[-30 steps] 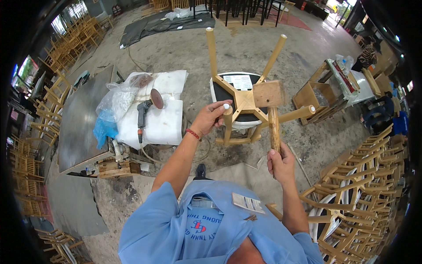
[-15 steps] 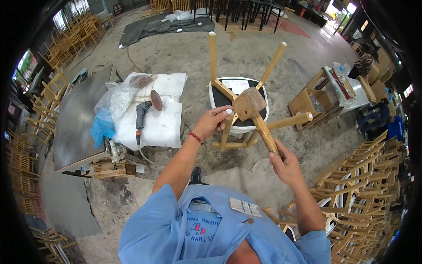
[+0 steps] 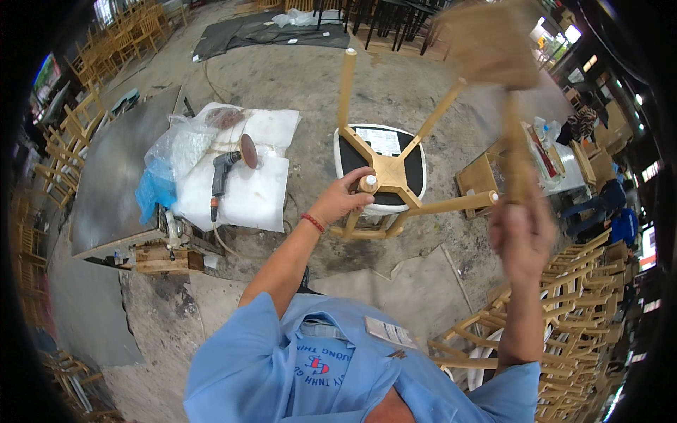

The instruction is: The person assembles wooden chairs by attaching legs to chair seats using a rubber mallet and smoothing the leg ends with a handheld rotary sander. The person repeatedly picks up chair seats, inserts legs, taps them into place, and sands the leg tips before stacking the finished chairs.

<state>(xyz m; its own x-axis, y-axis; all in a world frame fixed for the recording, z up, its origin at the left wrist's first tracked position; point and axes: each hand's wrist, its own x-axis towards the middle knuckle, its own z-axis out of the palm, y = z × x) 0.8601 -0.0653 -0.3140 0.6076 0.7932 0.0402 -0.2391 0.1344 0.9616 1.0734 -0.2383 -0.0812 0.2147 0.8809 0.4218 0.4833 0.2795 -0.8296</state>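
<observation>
- A concrete workshop floor (image 3: 296, 77) fills the frame, with stacked wooden chairs (image 3: 564, 331) piled at four o'clock and more chairs (image 3: 106, 49) at ten o'clock.
- A grey metal table (image 3: 113, 183) sits at nine o'clock, white padding sheets (image 3: 247, 190) spread along its right side.
- A person in a light blue shirt (image 3: 338, 359) stands at six o'clock, both forearms reaching up into the scene.
- An upturned wooden stool frame (image 3: 388, 176) rests at the centre on a round black-and-white seat (image 3: 381, 151), its legs pointing toward twelve, one and three o'clock.
- A wooden mallet (image 3: 493, 49), blurred by motion, is raised at one o'clock above the frame.
- A crumpled clear and blue plastic bag (image 3: 169, 162) lies at the left end of the padding.
- An angle sander (image 3: 226, 169) with a round disc lies on the padding at ten o'clock from the frame.
- The right hand (image 3: 522, 240), at three o'clock, has its grip closed around the mallet's handle.
- The left hand (image 3: 345, 201), a red cord at its wrist, has its grip curled over the near leg's white-capped end, steadying the frame.
</observation>
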